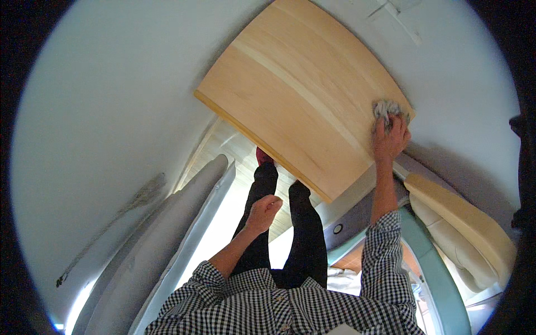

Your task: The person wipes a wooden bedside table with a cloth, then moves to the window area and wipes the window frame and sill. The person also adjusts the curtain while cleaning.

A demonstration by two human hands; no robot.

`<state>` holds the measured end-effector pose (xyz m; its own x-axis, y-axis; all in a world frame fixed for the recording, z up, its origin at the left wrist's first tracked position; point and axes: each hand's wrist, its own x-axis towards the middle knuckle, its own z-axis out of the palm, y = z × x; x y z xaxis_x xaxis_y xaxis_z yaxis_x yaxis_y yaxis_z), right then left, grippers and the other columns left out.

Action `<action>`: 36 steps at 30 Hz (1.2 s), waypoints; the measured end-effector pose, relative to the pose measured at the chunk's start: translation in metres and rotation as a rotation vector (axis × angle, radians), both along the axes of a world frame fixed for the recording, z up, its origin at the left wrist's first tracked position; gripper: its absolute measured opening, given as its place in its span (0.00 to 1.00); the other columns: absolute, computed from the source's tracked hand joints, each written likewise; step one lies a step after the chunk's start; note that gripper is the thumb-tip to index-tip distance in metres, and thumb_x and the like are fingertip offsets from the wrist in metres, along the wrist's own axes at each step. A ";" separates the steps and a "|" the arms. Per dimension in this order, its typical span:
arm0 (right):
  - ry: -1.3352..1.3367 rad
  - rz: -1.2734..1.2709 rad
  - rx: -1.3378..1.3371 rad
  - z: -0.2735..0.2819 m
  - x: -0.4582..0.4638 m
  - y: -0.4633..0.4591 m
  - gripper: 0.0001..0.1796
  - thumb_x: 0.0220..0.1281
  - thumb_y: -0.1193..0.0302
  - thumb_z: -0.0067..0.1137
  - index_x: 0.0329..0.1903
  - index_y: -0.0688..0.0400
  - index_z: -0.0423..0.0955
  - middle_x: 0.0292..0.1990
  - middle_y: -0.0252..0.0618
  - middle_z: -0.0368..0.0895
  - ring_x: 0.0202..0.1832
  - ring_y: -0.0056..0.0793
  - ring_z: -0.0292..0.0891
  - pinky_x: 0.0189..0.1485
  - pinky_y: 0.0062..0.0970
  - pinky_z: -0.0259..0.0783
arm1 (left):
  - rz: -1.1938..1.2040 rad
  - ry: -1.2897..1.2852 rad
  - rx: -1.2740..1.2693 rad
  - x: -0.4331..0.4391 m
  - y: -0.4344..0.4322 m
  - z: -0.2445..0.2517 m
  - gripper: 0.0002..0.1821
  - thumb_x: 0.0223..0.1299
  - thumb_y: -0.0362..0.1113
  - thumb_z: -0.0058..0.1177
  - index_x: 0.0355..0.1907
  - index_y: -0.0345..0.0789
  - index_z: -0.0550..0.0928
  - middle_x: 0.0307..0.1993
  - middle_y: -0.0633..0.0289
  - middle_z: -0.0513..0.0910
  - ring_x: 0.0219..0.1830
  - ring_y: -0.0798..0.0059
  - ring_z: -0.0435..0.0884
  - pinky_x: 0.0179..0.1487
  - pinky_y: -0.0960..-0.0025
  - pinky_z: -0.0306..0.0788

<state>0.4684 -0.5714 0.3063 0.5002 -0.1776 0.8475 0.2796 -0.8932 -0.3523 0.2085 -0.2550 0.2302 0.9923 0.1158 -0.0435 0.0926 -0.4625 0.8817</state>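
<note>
A crumpled light-grey cloth (386,108) lies under the fingers of my right hand (389,140), which presses it on a light wooden tabletop (289,92). Cloth and hand are near the tabletop's right edge, close to the wall. Pale bands of grain run along the wood. My left hand (264,212) hangs in front of my legs, below the near edge of the board and apart from it. Its fingers are curled in, and I see nothing held in them.
White walls (113,83) flank the board on both sides. To the left stand long grey panels (155,243), with a braided cord (113,222) on the wall. At right are a teal curved frame (435,264) and a beige padded piece (456,230). Pale floor (238,155) shows below.
</note>
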 end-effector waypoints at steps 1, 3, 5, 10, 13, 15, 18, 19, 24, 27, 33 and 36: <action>0.038 -0.020 0.005 -0.015 -0.008 -0.003 0.21 0.60 0.61 0.63 0.53 0.57 0.77 0.61 0.50 0.74 0.66 0.50 0.66 0.66 0.54 0.57 | 0.010 -0.022 0.037 -0.002 0.003 -0.003 0.14 0.69 0.41 0.55 0.42 0.29 0.83 0.32 0.56 0.84 0.34 0.71 0.82 0.41 0.68 0.75; 0.123 -0.075 -0.024 -0.042 -0.032 0.012 0.22 0.58 0.61 0.64 0.53 0.56 0.77 0.61 0.51 0.73 0.65 0.51 0.66 0.66 0.53 0.57 | 0.064 0.044 0.053 -0.007 0.003 -0.009 0.15 0.68 0.43 0.56 0.41 0.30 0.83 0.33 0.55 0.85 0.34 0.70 0.84 0.41 0.67 0.76; 0.175 0.071 -0.062 -0.061 -0.072 0.048 0.24 0.54 0.61 0.66 0.53 0.56 0.77 0.62 0.51 0.73 0.64 0.52 0.67 0.65 0.54 0.57 | 0.037 0.039 0.057 -0.015 -0.003 -0.015 0.16 0.67 0.43 0.56 0.41 0.30 0.83 0.33 0.54 0.85 0.35 0.69 0.84 0.41 0.66 0.76; 0.110 0.530 -0.128 -0.040 -0.125 0.191 0.26 0.40 0.68 0.73 0.49 0.50 0.78 0.62 0.41 0.74 0.63 0.54 0.64 0.61 0.55 0.59 | 0.061 0.146 0.044 -0.023 -0.016 -0.020 0.15 0.65 0.43 0.58 0.42 0.31 0.83 0.35 0.53 0.86 0.36 0.64 0.86 0.42 0.64 0.77; 0.031 0.662 -0.219 0.019 -0.077 0.250 0.21 0.48 0.60 0.69 0.47 0.47 0.79 0.61 0.37 0.72 0.62 0.46 0.63 0.57 0.55 0.60 | 0.041 0.018 0.052 -0.022 -0.010 -0.018 0.14 0.65 0.41 0.58 0.42 0.31 0.83 0.37 0.52 0.86 0.37 0.61 0.86 0.43 0.63 0.78; -0.024 0.643 -0.248 0.059 -0.035 0.272 0.20 0.51 0.61 0.68 0.49 0.46 0.78 0.62 0.36 0.72 0.62 0.45 0.64 0.57 0.54 0.60 | 0.054 -0.039 0.062 -0.020 -0.001 -0.016 0.14 0.66 0.41 0.56 0.42 0.30 0.83 0.37 0.52 0.86 0.39 0.59 0.86 0.46 0.63 0.78; 0.008 0.482 -0.227 0.102 0.014 0.268 0.19 0.54 0.59 0.65 0.50 0.43 0.77 0.61 0.33 0.73 0.63 0.43 0.64 0.57 0.55 0.62 | 0.119 -0.049 0.014 -0.016 0.020 -0.012 0.15 0.66 0.42 0.57 0.42 0.30 0.83 0.38 0.52 0.86 0.41 0.60 0.86 0.47 0.64 0.78; 0.055 0.404 -0.212 0.108 0.025 0.256 0.19 0.55 0.58 0.64 0.51 0.42 0.77 0.62 0.32 0.73 0.64 0.43 0.64 0.56 0.55 0.64 | 0.130 -0.079 0.020 -0.015 0.027 -0.011 0.15 0.67 0.42 0.56 0.43 0.30 0.83 0.37 0.52 0.86 0.41 0.63 0.86 0.47 0.65 0.78; 0.165 0.193 -0.018 0.074 0.043 0.154 0.22 0.61 0.58 0.61 0.58 0.44 0.73 0.66 0.37 0.69 0.65 0.50 0.64 0.55 0.60 0.67 | 0.148 -0.100 0.059 -0.010 0.060 -0.003 0.15 0.67 0.42 0.57 0.45 0.31 0.82 0.36 0.56 0.86 0.38 0.67 0.85 0.45 0.66 0.77; 0.304 0.115 0.065 0.002 -0.002 0.111 0.24 0.62 0.60 0.61 0.60 0.46 0.72 0.68 0.42 0.66 0.66 0.54 0.62 0.56 0.61 0.67 | 0.171 0.003 0.102 -0.022 0.060 -0.001 0.14 0.66 0.41 0.57 0.45 0.31 0.83 0.37 0.56 0.86 0.39 0.68 0.84 0.46 0.66 0.77; 0.648 0.353 -0.019 -0.097 -0.126 0.091 0.32 0.58 0.63 0.66 0.64 0.57 0.70 0.71 0.60 0.58 0.68 0.64 0.55 0.68 0.55 0.59 | 0.193 0.091 -0.048 -0.020 0.009 0.004 0.15 0.65 0.40 0.58 0.45 0.30 0.83 0.37 0.54 0.86 0.39 0.66 0.85 0.46 0.65 0.77; 0.867 0.615 0.212 -0.105 -0.154 0.109 0.29 0.62 0.56 0.64 0.61 0.58 0.73 0.59 0.53 0.73 0.57 0.48 0.72 0.57 0.46 0.72 | 0.022 -0.035 0.084 0.008 -0.009 0.016 0.23 0.60 0.37 0.60 0.57 0.33 0.76 0.55 0.47 0.80 0.56 0.62 0.80 0.60 0.60 0.71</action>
